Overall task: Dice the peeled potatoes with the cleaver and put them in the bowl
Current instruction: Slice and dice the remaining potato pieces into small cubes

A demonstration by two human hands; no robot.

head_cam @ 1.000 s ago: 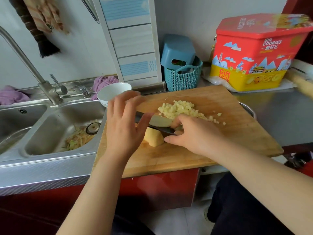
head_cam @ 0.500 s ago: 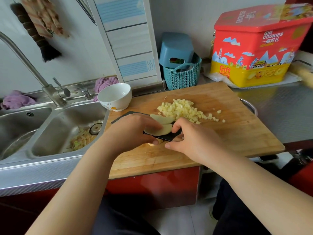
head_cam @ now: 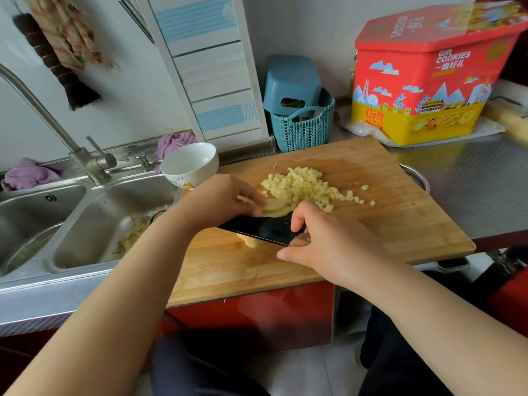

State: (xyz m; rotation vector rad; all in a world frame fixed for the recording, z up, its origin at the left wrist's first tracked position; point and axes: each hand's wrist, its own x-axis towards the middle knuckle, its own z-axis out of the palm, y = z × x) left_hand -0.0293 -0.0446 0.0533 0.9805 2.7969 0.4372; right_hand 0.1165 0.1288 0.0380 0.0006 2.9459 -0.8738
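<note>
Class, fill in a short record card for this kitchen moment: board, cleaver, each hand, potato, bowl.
board: wooden board bridging sink edge and counter
cleaver: cleaver lying nearly flat over the board
right hand: right hand grips the cleaver
left hand: left hand holds slices on the blade
potato: dice heaped on the board; a chunk under the blade
bowl: white bowl, nothing visible inside

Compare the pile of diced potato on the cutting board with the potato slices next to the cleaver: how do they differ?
The diced potato is many small cubes; the potato slices are a few broad, flat pieces. The dice lie loose, untouched, on the cutting board; the left hand holds the slices by the cleaver, gripped by the right hand. Both are pale yellow; neither is in the bowl.
</note>
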